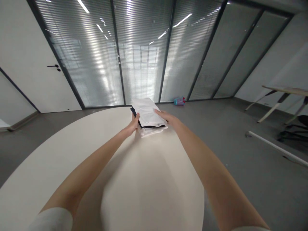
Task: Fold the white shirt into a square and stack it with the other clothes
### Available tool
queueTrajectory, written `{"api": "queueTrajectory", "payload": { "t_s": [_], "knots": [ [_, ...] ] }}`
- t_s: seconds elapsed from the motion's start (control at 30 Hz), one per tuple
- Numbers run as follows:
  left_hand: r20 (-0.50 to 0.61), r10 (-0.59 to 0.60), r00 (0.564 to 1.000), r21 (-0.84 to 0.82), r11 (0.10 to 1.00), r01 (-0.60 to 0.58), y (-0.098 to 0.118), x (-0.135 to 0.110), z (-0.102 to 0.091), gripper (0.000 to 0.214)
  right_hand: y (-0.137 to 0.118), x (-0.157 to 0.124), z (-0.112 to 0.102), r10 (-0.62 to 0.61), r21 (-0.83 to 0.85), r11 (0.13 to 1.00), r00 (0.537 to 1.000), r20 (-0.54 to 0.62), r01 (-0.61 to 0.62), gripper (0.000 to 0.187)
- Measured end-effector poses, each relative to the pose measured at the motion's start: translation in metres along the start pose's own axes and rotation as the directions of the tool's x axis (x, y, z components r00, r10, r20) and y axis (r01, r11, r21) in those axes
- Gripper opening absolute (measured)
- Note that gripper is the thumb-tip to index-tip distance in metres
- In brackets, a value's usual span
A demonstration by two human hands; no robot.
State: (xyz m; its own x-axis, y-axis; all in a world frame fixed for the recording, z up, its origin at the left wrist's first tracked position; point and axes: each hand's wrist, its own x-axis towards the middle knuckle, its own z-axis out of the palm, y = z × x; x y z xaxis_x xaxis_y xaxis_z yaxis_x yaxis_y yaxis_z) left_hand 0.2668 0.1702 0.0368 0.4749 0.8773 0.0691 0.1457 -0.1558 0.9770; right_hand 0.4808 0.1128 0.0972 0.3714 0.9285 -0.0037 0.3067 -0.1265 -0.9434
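Daylight pours through the blinds (139, 64) beyond the table (60, 154), burning to white glare past the table's far end, where the pale stack (148, 115) loses detail; strips of ceiling light reflect high in the glass. Soft, diffuse shadows pool on the table beneath both arms (96, 163), and the floor (240, 154) right of the table lies in even, dimmer grey. A wide lens bows the table's edge and the frames beyond it, stretching and softening the arms at its near end.
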Motion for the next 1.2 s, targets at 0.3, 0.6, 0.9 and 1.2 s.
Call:
{"api": "queueTrajectory", "payload": {
  "t_s": [0.3,0.6,0.9,1.2],
  "knots": [
    [0.126,0.077,0.989,0.648,0.748,-0.141,-0.028,-0.125,-0.111,0.046,0.066,-0.080,-0.035,-0.126,-0.377,0.926,0.960,-0.249,0.024,0.029],
    [0.140,0.059,0.988,0.903,0.402,-0.152,-0.043,-0.215,-0.130,0.043,0.096,-0.129,-0.004,-0.150,-0.711,0.703,0.979,-0.138,0.008,0.024],
    [0.029,0.116,0.993,0.914,0.398,-0.073,-0.042,-0.226,-0.127,0.044,0.095,-0.137,0.002,-0.160,-0.853,0.518,0.987,-0.026,0.061,0.024],
    [0.218,0.213,0.952,0.840,0.456,-0.294,-0.021,-0.232,-0.137,0.043,0.079,-0.151,0.012,-0.426,-0.752,0.508,0.882,0.204,0.419,0.027]
  ]
}}
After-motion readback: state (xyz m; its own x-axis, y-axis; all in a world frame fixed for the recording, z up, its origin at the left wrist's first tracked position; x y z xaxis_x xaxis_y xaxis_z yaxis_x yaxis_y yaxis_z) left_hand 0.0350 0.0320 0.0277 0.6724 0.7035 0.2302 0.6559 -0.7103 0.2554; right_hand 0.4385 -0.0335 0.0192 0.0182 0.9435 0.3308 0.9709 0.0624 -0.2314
